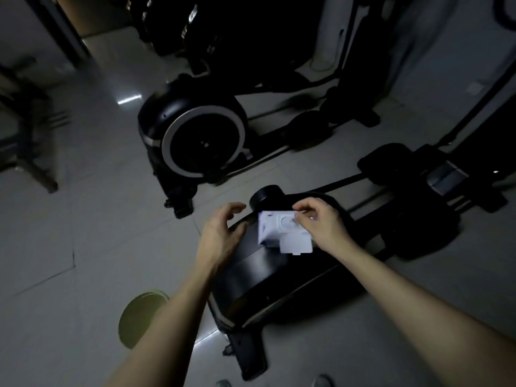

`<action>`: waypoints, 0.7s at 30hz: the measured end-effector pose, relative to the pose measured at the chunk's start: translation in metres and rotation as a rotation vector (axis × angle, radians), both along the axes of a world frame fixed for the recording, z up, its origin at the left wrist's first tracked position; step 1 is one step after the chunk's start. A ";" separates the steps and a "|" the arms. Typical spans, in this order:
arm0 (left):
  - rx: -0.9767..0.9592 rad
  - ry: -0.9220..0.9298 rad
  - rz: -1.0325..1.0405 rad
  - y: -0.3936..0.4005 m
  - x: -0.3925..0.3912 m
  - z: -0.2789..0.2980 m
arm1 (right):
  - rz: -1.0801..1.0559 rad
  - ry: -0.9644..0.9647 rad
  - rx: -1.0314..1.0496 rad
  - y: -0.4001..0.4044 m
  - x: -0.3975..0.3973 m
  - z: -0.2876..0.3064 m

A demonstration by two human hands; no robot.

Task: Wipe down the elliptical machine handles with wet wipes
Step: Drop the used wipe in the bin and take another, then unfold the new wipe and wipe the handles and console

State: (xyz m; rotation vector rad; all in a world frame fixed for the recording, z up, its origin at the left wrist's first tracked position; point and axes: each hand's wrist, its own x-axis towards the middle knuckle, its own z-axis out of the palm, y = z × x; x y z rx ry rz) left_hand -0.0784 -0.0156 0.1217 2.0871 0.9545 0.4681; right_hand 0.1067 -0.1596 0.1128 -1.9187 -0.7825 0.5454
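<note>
Currently, a wet wipes pack [282, 233] is seen resting on the black flywheel housing [268, 275] of the elliptical machine, directly under the right hand [321, 222]. A wipe or the pack opening is pinched by the right hand's thumb and forefinger; which one cannot be told. The lid flap [296, 244] is folded open toward the wrist. The left hand [220, 236] is held just left of the pack, fingers loosely curled, nothing gripped. A green disc [141, 317] is seen on the floor [69, 233] beside the left forearm.
</note>
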 end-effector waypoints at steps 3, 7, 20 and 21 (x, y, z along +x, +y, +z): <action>-0.018 0.019 -0.022 -0.029 0.017 0.003 | -0.013 -0.001 0.022 -0.032 0.023 0.000; -0.030 0.111 -0.034 -0.052 0.028 -0.014 | -0.020 0.007 0.004 -0.054 0.039 -0.015; 0.105 0.205 -0.213 -0.009 0.019 -0.041 | -0.150 0.033 -0.188 -0.030 0.018 -0.053; 0.114 0.203 -0.246 0.005 0.021 -0.044 | -0.177 0.032 -0.208 -0.024 0.015 -0.054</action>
